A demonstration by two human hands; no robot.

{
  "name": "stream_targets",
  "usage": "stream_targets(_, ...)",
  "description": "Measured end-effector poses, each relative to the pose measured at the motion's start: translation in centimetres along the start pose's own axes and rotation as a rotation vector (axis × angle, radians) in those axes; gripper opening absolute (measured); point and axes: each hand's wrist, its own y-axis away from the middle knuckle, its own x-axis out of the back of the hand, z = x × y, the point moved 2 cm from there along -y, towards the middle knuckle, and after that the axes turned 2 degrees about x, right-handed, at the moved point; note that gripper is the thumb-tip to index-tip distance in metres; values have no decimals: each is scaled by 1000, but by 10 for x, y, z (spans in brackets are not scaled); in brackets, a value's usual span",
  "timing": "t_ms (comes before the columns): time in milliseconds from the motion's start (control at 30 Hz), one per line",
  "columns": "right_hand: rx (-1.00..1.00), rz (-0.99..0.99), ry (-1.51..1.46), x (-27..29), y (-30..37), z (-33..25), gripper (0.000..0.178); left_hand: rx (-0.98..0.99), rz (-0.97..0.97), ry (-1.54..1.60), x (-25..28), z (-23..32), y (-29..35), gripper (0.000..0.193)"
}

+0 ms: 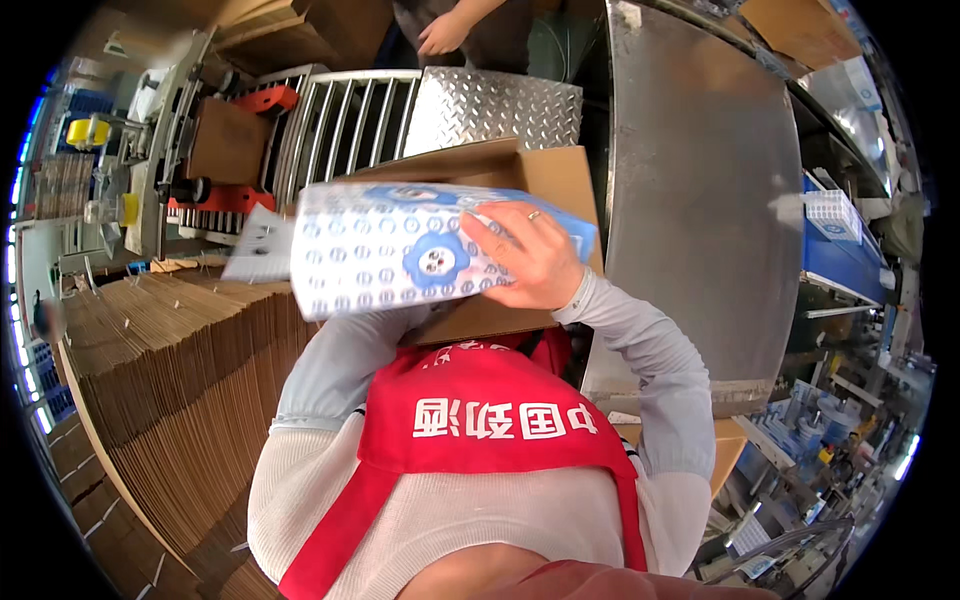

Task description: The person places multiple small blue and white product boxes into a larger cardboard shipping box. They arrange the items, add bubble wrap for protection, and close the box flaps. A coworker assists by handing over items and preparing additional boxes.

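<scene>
While the right hand [528, 258] holds the patterned package [365, 250] near its right end, the left hand is hidden.

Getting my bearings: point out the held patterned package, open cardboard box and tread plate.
Held patterned package [390, 252], head view: its printed side.
Open cardboard box [558, 182], head view: its right-hand flap.
Tread plate [495, 106], head view: its studded surface.

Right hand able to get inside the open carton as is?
Probably not without shifting something: the right hand is on the blue-and-white package, which hides most of the open carton's mouth in this view.
</scene>
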Motion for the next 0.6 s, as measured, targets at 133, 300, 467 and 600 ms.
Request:
stream_targets(133, 104, -98, -91, -50, 1, 20, 66, 194, 4, 47, -28, -8, 9, 85)
stream_targets(300, -21, -453, 175, -130, 35, 96, 89, 222, -453, 16, -62, -4, -22, 96)
stream_targets(467, -594, -1003, 38, -231, 119, 154, 103, 200, -339, -101, -39, -33, -12, 44)
stream_targets(600, -756, -1164, 232, -240, 145, 151, 87, 503, -267, 111, -42, -96, -10, 39)
